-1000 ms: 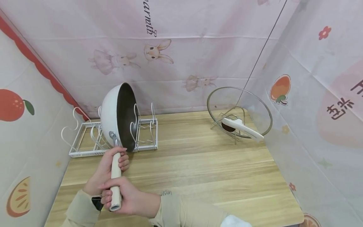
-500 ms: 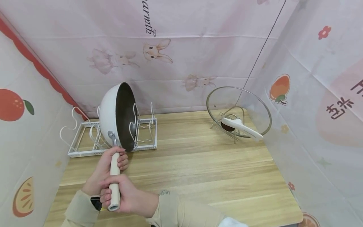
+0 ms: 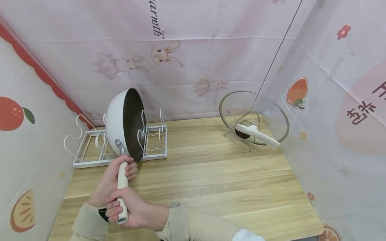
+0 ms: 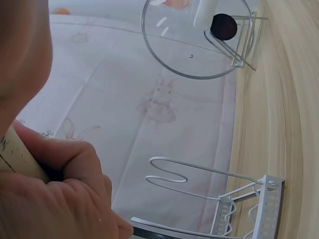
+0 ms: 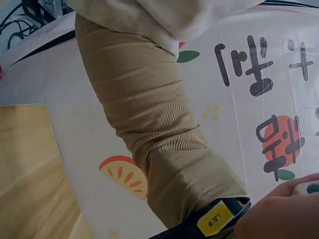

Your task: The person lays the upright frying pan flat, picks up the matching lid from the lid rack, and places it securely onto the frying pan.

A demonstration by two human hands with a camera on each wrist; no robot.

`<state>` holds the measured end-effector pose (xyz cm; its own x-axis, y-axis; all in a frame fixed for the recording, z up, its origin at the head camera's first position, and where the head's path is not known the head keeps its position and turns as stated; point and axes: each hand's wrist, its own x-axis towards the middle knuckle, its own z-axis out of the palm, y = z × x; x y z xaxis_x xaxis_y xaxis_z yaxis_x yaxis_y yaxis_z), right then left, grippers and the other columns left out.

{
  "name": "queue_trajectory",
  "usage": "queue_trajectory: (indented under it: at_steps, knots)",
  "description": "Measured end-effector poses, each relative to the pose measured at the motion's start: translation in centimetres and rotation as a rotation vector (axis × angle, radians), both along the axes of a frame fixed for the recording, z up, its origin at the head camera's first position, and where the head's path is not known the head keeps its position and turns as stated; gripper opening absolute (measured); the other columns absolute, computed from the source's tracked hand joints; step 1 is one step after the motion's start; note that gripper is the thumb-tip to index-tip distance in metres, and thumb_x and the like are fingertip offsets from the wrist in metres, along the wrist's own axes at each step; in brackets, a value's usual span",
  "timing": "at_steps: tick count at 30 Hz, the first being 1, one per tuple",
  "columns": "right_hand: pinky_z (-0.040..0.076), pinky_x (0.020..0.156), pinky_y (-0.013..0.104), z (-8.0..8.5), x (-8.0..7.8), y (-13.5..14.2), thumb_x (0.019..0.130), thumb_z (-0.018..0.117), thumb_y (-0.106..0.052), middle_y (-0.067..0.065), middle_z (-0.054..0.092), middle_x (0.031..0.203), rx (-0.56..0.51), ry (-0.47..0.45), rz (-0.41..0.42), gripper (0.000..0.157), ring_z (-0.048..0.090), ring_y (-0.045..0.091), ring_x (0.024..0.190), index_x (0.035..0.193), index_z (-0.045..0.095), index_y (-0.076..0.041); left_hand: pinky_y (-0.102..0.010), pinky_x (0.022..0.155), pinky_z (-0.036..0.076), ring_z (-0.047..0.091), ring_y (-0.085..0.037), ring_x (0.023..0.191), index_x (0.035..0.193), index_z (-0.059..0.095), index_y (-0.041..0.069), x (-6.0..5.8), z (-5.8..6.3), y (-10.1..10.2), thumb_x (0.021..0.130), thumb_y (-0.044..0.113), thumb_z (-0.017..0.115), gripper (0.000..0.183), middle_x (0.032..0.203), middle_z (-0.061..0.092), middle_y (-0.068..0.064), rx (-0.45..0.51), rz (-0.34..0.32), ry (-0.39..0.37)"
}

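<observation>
A deep frying pan (image 3: 115, 117), white outside and dark inside, stands on its side between the hoops of a white wire rack (image 3: 155, 156). Its cream handle (image 3: 122, 180) points toward the person. My left hand (image 3: 121, 172) grips the handle close to the pan, and in the left wrist view that hand (image 4: 70, 189) has its fingers curled round it. Behind it, near the handle's end, my right hand (image 3: 128, 206) holds on, with the hollow tip sticking out below. The right wrist view shows mostly a beige sleeve (image 5: 154, 109) and a corner of a hand (image 5: 284, 214).
At the back right, a glass lid (image 3: 224, 115) with a white handle (image 3: 259, 135) leans in a small wire stand (image 3: 249, 147). The wooden table (image 3: 217, 187) is bordered by printed cloth walls (image 3: 187, 67) at the back and both sides.
</observation>
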<state>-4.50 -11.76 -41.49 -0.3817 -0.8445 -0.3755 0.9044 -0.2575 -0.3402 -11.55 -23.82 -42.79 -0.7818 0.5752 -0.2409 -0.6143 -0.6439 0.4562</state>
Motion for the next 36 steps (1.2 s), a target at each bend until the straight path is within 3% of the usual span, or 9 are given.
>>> queue_trajectory:
  at_steps: [7, 14, 27, 36]
  knots:
    - [0.009, 0.050, 0.013, 0.2, -0.1, 0.2, 0.087, 0.037, -0.005, -0.011, 0.022, 0.057, 0.035, 0.007, 0.007, 0.030, 0.014, 0.000, 0.046, 0.061, 0.033, -0.019, -0.022, 0.046, 0.046, 0.037, -0.009, 0.050, 0.069, 0.043, 0.009, 0.0, 0.0, 0.3, 0.098, 0.006, 0.013, 0.042, 0.061, 0.026, 0.003, 0.000, 0.001, 0.006]
    - [0.008, 0.049, 0.015, 0.6, -0.1, 0.5, 0.087, 0.036, -0.003, -0.011, 0.023, 0.057, 0.038, 0.006, 0.004, 0.031, 0.015, 0.001, 0.046, 0.060, 0.033, -0.018, -0.021, 0.044, 0.046, 0.035, -0.010, 0.049, 0.066, 0.028, 0.010, -0.1, 0.2, 0.5, 0.093, 0.001, 0.015, 0.031, 0.059, 0.027, 0.002, 0.017, 0.021, 0.070]
    - [0.010, 0.046, 0.020, 1.9, 0.5, 1.2, 0.086, 0.037, -0.003, -0.010, 0.024, 0.056, -0.027, 0.082, 0.038, 0.033, 0.017, 0.002, 0.044, 0.058, 0.032, -0.018, -0.022, 0.043, 0.048, 0.043, -0.012, 0.047, 0.067, 0.037, 0.009, 0.7, 2.7, 1.0, 0.093, -0.002, 0.019, 0.033, 0.056, 0.037, 0.000, -0.019, 0.083, 0.113]
    - [0.013, 0.044, 0.019, 3.0, 1.1, 1.5, 0.083, 0.036, -0.002, -0.009, 0.023, 0.055, -0.040, 0.124, 0.037, 0.032, 0.016, 0.003, 0.043, 0.056, 0.030, -0.017, -0.023, 0.044, 0.048, 0.036, -0.013, 0.048, 0.072, 0.049, 0.008, 1.4, 3.8, 1.3, 0.092, -0.003, 0.019, 0.038, 0.058, 0.033, -0.001, 0.014, 0.108, 0.153]
